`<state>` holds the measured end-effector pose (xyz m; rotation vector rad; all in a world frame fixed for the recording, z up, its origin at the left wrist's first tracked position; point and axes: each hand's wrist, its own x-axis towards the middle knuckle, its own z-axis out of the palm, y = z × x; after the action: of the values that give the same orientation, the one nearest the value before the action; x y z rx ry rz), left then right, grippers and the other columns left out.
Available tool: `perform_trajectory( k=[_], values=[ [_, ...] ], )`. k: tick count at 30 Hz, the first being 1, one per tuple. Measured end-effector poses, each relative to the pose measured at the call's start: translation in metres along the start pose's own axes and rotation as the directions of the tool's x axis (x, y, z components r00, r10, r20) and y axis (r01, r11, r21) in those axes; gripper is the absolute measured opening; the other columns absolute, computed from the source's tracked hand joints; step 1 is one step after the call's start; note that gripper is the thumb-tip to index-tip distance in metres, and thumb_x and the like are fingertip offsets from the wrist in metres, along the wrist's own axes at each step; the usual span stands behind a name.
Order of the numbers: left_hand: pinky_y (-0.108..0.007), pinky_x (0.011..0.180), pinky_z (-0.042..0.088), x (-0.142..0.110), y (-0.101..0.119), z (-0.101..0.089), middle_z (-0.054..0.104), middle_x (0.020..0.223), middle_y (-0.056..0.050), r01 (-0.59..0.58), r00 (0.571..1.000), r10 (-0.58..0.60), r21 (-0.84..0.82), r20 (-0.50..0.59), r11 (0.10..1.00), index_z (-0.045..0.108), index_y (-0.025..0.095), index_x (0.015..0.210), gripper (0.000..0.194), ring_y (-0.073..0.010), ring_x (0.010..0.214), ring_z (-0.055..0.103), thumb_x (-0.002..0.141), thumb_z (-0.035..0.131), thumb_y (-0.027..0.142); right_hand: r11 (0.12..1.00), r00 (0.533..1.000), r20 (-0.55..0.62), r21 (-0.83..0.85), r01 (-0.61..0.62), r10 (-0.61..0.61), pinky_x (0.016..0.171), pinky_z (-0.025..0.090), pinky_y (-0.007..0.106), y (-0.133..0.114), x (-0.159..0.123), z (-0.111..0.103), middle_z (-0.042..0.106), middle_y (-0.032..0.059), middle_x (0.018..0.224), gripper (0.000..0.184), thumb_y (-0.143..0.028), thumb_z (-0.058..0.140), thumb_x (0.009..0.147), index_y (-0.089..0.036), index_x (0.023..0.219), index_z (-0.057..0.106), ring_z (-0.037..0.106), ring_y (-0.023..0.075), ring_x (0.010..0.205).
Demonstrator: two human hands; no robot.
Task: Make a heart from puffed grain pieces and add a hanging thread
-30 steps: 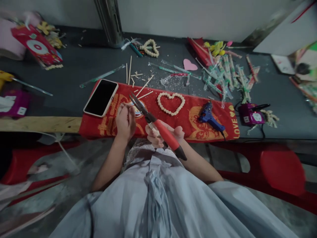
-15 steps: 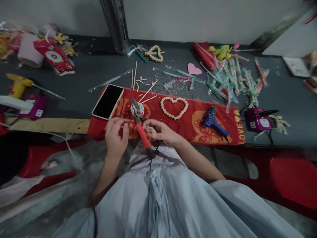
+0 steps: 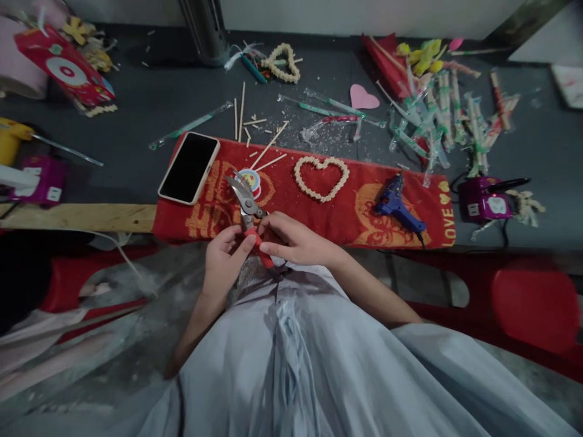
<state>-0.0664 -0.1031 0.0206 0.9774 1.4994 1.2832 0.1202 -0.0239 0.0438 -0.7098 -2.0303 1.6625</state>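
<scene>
Red-handled pruning shears [image 3: 248, 203] point away from me over the near edge of the red cloth, their blades slightly apart. My right hand [image 3: 296, 241] grips them from the right, thumb along the red handle. From the left, the thumb and fingers of my left hand [image 3: 224, 258] close on the same handle. Just beyond the blades lies a small round tin or roll with a colourful label [image 3: 250, 181], partly covered by them. A heart-shaped frame of short pale sticks [image 3: 321, 179] rests flat on the cloth to the right.
On the red cloth [image 3: 291, 209] are a phone [image 3: 189, 168] at left and a blue glue gun [image 3: 397, 206] at right. Loose thin sticks [image 3: 268, 145] lie behind. Wrapped sticks [image 3: 449, 115] pile up at back right. Purple boxes [image 3: 485, 199] stand at both sides.
My left hand has moved right and closed on the shears' red handle, where it was apart from it before. My right hand stays on the shears. The view has tilted down slightly.
</scene>
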Motion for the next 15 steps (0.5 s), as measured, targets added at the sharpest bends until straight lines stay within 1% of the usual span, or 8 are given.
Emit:
perform_trajectory(
  k=[2,4,6,7,9,11,13,15],
  values=[
    [-0.030,0.068,0.060,-0.001,0.002,0.004,0.075,0.084,-0.004,-0.019,1.000,0.019,0.015,-0.003,1.000,0.071,0.020,0.090,0.052,-0.0194,0.075,0.072,0.074,0.088,0.066,0.995,0.999,0.000,-0.087,-0.046,0.046,0.087,0.046,0.037,-0.009,-0.005,-0.001,0.054,0.0038,0.097,0.049,-0.069,0.066,0.095,-0.022,0.106,0.059,0.050,0.0224,0.092],
    [-0.028,0.066,0.057,-0.001,0.005,0.008,0.072,0.081,-0.003,-0.037,0.999,0.037,0.034,0.006,0.999,0.069,0.020,0.086,0.051,-0.0175,0.072,0.068,0.074,0.088,0.065,0.982,0.995,-0.003,-0.163,-0.096,0.096,0.087,0.047,0.039,-0.016,-0.007,-0.001,0.052,0.0040,0.096,0.051,-0.068,0.075,0.087,-0.022,0.100,0.057,0.050,0.0247,0.094],
    [-0.026,0.064,0.055,0.001,0.007,0.013,0.070,0.079,-0.002,-0.066,0.997,0.064,0.050,0.030,0.997,0.067,0.020,0.086,0.049,-0.0159,0.071,0.065,0.075,0.087,0.064,0.969,0.991,-0.011,-0.208,-0.133,0.133,0.090,0.048,0.043,-0.019,-0.008,0.001,0.051,0.0042,0.096,0.047,-0.059,0.081,0.082,-0.023,0.096,0.053,0.050,0.0271,0.097],
    [-0.026,0.064,0.054,0.003,0.009,0.016,0.068,0.079,-0.001,-0.084,0.996,0.082,0.058,0.045,0.995,0.067,0.020,0.086,0.048,-0.0154,0.070,0.063,0.077,0.087,0.063,0.967,0.990,-0.010,-0.216,-0.138,0.139,0.092,0.048,0.044,-0.020,-0.008,0.001,0.050,0.0041,0.096,0.041,-0.051,0.080,0.082,-0.024,0.094,0.051,0.050,0.0279,0.099],
    [-0.025,0.062,0.052,0.007,0.012,0.019,0.065,0.078,0.000,-0.139,0.988,0.132,0.091,0.080,0.986,0.066,0.021,0.086,0.048,-0.0144,0.068,0.060,0.081,0.083,0.065,0.974,0.992,0.004,-0.193,-0.121,0.125,0.095,0.047,0.045,-0.019,-0.009,0.002,0.049,0.0030,0.093,0.027,-0.036,0.071,0.083,-0.026,0.090,0.047,0.049,0.0277,0.100],
    [-0.026,0.061,0.049,0.011,0.016,0.019,0.063,0.076,-0.001,-0.236,0.968,0.218,0.156,0.123,0.959,0.064,0.021,0.081,0.047,-0.0145,0.067,0.058,0.090,0.073,0.066,0.987,0.995,0.023,-0.130,-0.097,0.101,0.095,0.046,0.045,-0.016,-0.010,0.000,0.048,0.0018,0.091,0.020,-0.029,0.064,0.083,-0.027,0.087,0.045,0.048,0.0261,0.098],
    [-0.028,0.063,0.048,0.016,0.018,0.015,0.062,0.074,-0.001,-0.345,0.938,0.320,0.247,0.134,0.906,0.062,0.022,0.076,0.046,-0.0155,0.069,0.057,0.099,0.062,0.061,0.995,0.995,0.042,-0.039,-0.088,0.090,0.096,0.045,0.044,-0.013,-0.013,-0.002,0.050,0.0017,0.093,0.017,-0.031,0.063,0.085,-0.026,0.089,0.048,0.048,0.0242,0.096],
    [-0.029,0.067,0.048,0.022,0.018,0.009,0.063,0.076,-0.001,-0.403,0.911,0.405,0.358,0.073,0.842,0.063,0.022,0.078,0.039,-0.0162,0.072,0.059,0.103,0.059,0.052,0.995,0.994,0.076,0.059,-0.077,0.072,0.097,0.044,0.042,-0.010,-0.016,-0.004,0.053,0.0021,0.097,0.018,-0.036,0.065,0.088,-0.025,0.094,0.053,0.049,0.0226,0.098]
  ],
)
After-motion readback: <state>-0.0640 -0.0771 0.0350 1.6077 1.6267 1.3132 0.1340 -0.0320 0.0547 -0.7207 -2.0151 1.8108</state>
